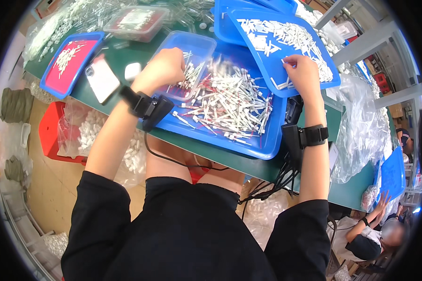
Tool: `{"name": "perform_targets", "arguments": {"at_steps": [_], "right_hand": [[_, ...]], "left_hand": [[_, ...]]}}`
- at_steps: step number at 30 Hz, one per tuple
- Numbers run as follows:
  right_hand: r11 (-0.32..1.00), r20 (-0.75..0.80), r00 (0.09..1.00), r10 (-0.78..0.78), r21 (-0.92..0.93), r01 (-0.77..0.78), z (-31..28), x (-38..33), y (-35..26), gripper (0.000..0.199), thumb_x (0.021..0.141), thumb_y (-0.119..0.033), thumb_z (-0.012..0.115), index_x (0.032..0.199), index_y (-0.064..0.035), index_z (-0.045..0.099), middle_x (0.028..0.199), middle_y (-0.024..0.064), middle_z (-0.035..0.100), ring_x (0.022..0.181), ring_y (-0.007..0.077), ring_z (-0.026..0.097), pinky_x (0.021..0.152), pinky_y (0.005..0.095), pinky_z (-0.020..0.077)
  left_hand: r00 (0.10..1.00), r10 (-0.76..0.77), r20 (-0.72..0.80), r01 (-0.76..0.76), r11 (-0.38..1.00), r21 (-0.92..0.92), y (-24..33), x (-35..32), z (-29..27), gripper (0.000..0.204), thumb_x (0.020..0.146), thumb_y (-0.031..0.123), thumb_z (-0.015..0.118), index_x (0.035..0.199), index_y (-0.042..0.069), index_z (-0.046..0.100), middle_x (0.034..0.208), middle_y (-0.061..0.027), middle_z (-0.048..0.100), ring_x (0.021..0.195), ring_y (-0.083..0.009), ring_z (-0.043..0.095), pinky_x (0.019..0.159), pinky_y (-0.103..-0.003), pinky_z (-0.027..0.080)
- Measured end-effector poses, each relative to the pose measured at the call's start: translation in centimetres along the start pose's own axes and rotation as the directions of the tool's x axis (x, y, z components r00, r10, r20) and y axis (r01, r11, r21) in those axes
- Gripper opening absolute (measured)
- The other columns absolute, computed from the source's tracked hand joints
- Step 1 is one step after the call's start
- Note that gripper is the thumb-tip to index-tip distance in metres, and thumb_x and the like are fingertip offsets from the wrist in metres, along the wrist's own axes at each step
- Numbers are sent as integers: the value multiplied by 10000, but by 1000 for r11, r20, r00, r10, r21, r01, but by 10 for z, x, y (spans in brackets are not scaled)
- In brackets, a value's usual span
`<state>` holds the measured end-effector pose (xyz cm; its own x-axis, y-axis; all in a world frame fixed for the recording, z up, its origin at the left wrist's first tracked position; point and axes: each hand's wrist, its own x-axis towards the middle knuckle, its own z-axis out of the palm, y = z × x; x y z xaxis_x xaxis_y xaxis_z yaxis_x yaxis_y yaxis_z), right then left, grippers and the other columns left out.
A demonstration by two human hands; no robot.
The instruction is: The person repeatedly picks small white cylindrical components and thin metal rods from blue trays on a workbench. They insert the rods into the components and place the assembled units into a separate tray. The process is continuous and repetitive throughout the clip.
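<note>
My left hand (166, 68) is closed above a clear plastic box (192, 40) with thin white sticks inside. Whatever its fingers hold is hidden. Under and beside that box lies a large blue tray (267, 152), heaped with small white stick-like parts (234, 103), some with red thin ends. Over a second blue tray (272, 75), tilted on the large one's right edge, my right hand (304, 75) pinches a small white piece (282, 61) between thumb and fingertips. Many short white pieces (290, 35) cover this tray's far and right sides.
A phone (102, 79) and a white case (132, 71) lie left on the green table (211, 151). Further left is a blue-rimmed pink tray (72, 61). A lidded clear box (136, 21) stands behind. Cables (286, 173) hang at the front edge. A co-worker (370, 239) sits right.
</note>
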<state>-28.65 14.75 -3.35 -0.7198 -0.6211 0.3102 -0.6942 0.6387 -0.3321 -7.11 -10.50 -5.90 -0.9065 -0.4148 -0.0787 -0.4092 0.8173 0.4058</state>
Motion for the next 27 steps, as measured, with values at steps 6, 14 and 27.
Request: {"name": "perform_targets", "arguments": {"at_steps": [6,14,27], "right_hand": [[998,-303,951,54,-1,-57,-20,-19,-21,208,796,-173,681,999,-129,699,849,83,707,753,255,680,697,351,513],[741,-178,979,98,670,48,-46,-57,-64,180,838,-62,682,1017,-50,675,880,40,686,720,95,653,620,217,482],[434,-231,967,-105,864,254,-70,-111,-92,186,786,132,658,964,79,644,930,131,691,845,175,676,770,262,539]], "left_hand": [[975,13,-222,-40,992,-117,0,-13,-6,207,695,101,662,864,-18,675,744,-143,677,716,-262,677,685,-330,525],[821,190,-538,-328,929,-172,29,-31,-14,153,843,58,587,976,2,641,830,-105,658,643,-184,616,628,-302,501],[822,315,-473,-565,549,-616,111,-107,-27,168,900,-39,536,1010,-35,664,824,-84,688,593,-55,540,535,-175,421]]}}
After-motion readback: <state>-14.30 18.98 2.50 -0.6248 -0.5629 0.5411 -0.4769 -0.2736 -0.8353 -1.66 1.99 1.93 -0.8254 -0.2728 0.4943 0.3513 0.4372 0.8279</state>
